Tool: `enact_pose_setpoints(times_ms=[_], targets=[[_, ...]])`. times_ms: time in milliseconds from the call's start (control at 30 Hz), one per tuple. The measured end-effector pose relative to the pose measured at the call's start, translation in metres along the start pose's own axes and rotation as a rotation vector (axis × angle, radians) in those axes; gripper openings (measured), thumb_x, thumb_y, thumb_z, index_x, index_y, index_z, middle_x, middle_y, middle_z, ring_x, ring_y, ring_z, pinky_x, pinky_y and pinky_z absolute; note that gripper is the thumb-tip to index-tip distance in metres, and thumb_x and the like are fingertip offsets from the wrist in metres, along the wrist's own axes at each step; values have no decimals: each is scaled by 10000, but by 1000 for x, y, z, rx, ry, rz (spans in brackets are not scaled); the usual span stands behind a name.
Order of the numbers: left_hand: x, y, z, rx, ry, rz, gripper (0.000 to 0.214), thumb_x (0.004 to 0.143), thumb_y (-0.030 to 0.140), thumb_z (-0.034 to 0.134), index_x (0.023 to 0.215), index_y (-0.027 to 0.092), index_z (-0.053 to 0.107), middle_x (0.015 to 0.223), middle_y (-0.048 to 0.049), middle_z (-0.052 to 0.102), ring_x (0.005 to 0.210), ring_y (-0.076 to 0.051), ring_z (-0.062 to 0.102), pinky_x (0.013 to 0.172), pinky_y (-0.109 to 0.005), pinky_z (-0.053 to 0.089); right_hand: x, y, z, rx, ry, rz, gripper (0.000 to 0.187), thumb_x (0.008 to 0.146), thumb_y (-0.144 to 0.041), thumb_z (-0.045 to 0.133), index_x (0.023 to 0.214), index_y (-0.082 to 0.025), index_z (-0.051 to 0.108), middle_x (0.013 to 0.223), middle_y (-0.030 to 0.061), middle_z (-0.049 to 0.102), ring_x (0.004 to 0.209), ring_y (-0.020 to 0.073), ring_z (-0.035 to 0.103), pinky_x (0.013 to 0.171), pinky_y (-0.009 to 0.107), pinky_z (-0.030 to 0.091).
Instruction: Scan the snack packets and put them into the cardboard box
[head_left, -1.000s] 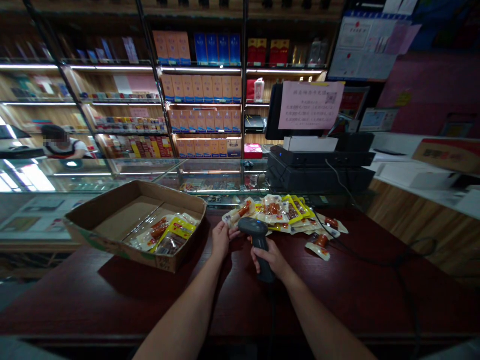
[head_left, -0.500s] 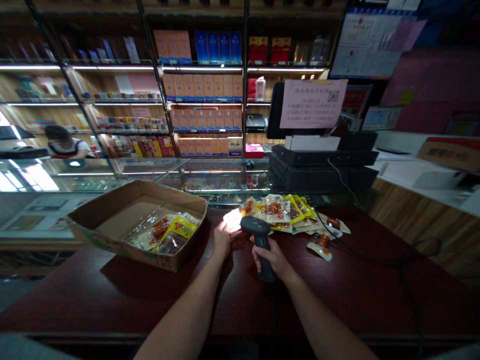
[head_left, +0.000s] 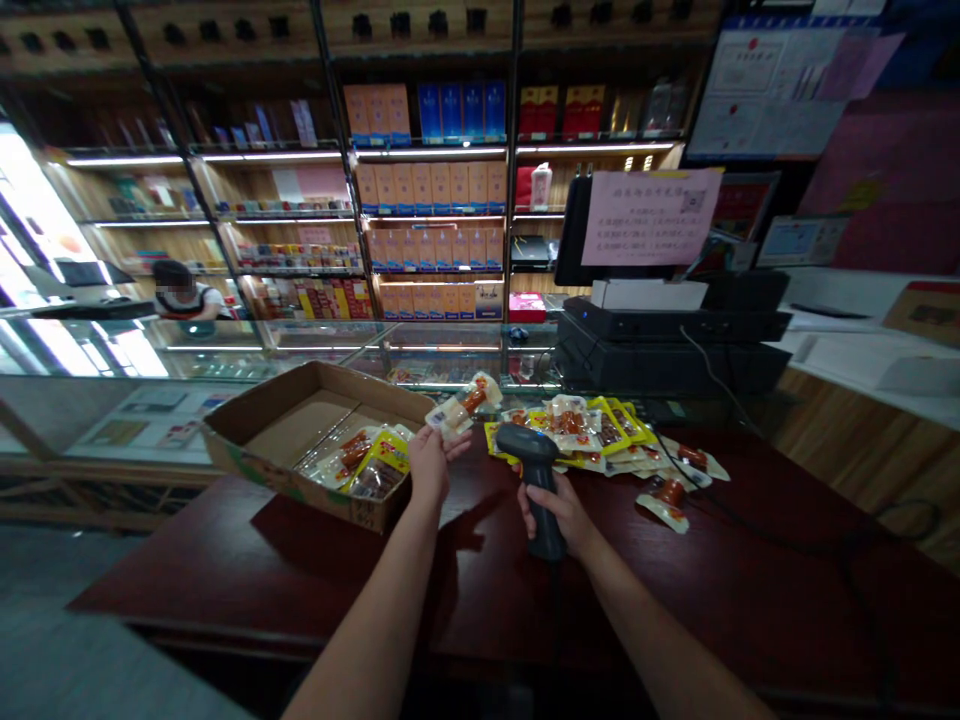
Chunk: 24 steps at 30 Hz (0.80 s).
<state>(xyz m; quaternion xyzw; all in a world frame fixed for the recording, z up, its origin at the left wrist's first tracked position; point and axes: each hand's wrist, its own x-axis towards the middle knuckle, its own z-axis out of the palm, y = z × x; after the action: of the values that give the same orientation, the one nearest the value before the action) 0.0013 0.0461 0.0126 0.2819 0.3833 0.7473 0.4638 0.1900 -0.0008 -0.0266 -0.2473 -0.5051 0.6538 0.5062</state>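
My left hand (head_left: 433,462) pinches the near end of a clear snack packet (head_left: 466,405) with a reddish-brown piece of food inside, raised above the counter. In my right hand (head_left: 559,512) is a dark barcode scanner (head_left: 534,455), held upright by its handle, its head pointing left towards the packet. Behind the scanner lies a pile of snack packets (head_left: 566,418), some clear and some yellow-edged. One single packet (head_left: 666,500) rests a little apart on the right. Left of my hands stands an open cardboard box (head_left: 300,483) with several packets (head_left: 379,462) in its right part.
The dark red counter (head_left: 480,610) carries everything. A monitor (head_left: 576,230) with a pink notice stands on black equipment (head_left: 675,365) at the back. A black cable (head_left: 757,525) trails across the right side. A person (head_left: 187,295) sits behind the glass display counter at far left.
The left hand has lifted the packet up and left, away from the scanner, towards the box. The scanner's bright light on the packet is gone. The whole view has shifted slightly left.
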Motion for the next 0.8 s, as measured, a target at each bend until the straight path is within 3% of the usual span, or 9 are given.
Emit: enact_pose_setpoints(times_ms=[167, 367, 467, 567, 667, 800], targets=[[3, 50, -43, 77, 217, 119, 137, 708, 77, 420, 791, 104, 526, 734, -77, 653, 569, -173, 666, 491, -272, 553, 6, -2, 27, 32, -71, 12, 395, 687, -333, 664, 1008, -149, 524, 566, -46, 570, 359, 86, 502, 340, 210, 442], [-2, 72, -87, 314, 334, 172, 147, 670, 82, 452, 783, 111, 542, 757, -82, 626, 585, -192, 660, 532, -324, 557, 12, 4, 60, 56, -161, 19, 382, 681, -319, 671, 989, -150, 522, 560, -44, 581, 348, 84, 496, 335, 207, 442], [-6, 80, -98, 562, 448, 249, 224, 662, 124, 533, 884, 98, 551, 856, -134, 630, 726, -252, 669, 645, -393, 554, 12, 10, 71, 46, -204, 43, 377, 678, -309, 676, 984, -145, 527, 548, -49, 573, 349, 81, 492, 334, 203, 442], [-12, 84, -98, 738, 566, 478, 457, 644, 181, 626, 1078, 90, 515, 1078, -192, 594, 979, -278, 611, 845, -401, 500, 11, 14, 75, 52, -222, 59, 391, 677, -301, 679, 998, -147, 518, 539, -57, 568, 346, 81, 489, 333, 205, 445], [-16, 75, -85, 715, 476, 628, 485, 702, 241, 610, 1160, 134, 493, 1227, -172, 523, 1013, -233, 596, 895, -368, 475, 8, 14, 67, 32, -209, 52, 385, 681, -310, 676, 990, -149, 513, 534, -57, 564, 342, 81, 489, 333, 201, 439], [-16, 33, -53, 536, 91, 339, 247, 757, 307, 558, 945, 148, 581, 976, -113, 627, 813, -214, 645, 692, -370, 546, 5, 6, 37, -18, -103, -8, 383, 674, -333, 677, 976, -160, 517, 534, -61, 556, 345, 88, 493, 334, 210, 440]])
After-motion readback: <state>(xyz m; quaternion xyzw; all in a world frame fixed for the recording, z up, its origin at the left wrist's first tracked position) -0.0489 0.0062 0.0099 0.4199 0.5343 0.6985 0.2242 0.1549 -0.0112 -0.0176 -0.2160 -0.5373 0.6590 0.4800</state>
